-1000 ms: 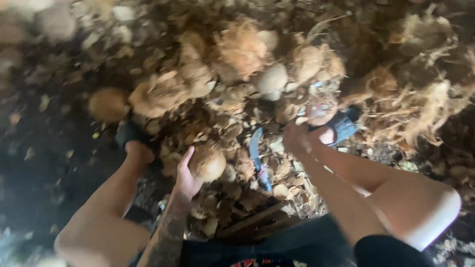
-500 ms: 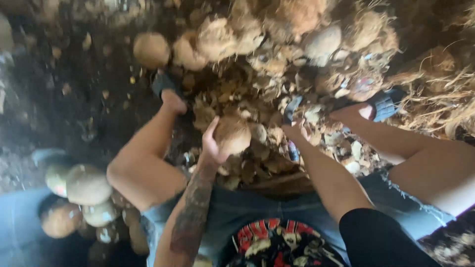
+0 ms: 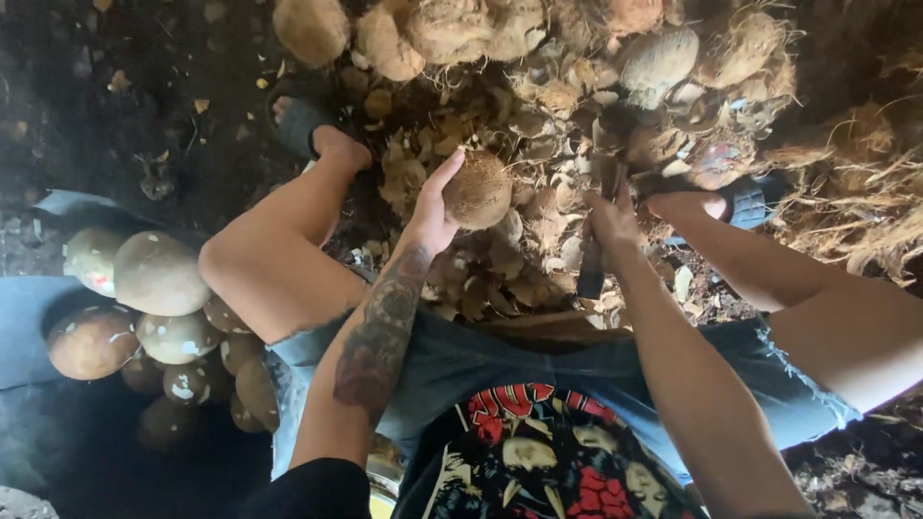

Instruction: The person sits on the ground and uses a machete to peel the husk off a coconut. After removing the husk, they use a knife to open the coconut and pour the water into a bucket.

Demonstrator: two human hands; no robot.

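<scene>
I sit low with both knees apart over a heap of husk scraps (image 3: 519,269). My left hand (image 3: 435,210) grips a brown, partly husked coconut (image 3: 477,190) held above the scraps. My right hand (image 3: 611,219) is closed around the dark handle of a knife (image 3: 592,259) that points down between my legs; its blade is mostly hidden among the scraps. Both feet wear dark sandals, the left foot (image 3: 317,130) and the right foot (image 3: 721,197) resting at the edge of the heap.
Unhusked fibrous coconuts (image 3: 663,58) pile up along the top. A cluster of smooth peeled coconuts (image 3: 154,279) lies at the left on a blue sheet (image 3: 29,317). Loose husk fibres (image 3: 865,202) spread at the right. Dark dirt ground lies at the upper left.
The view has tilted down toward my lap, bringing the peeled coconuts at the left into sight. My left hand keeps the coconut; my right hand has taken hold of the knife handle.
</scene>
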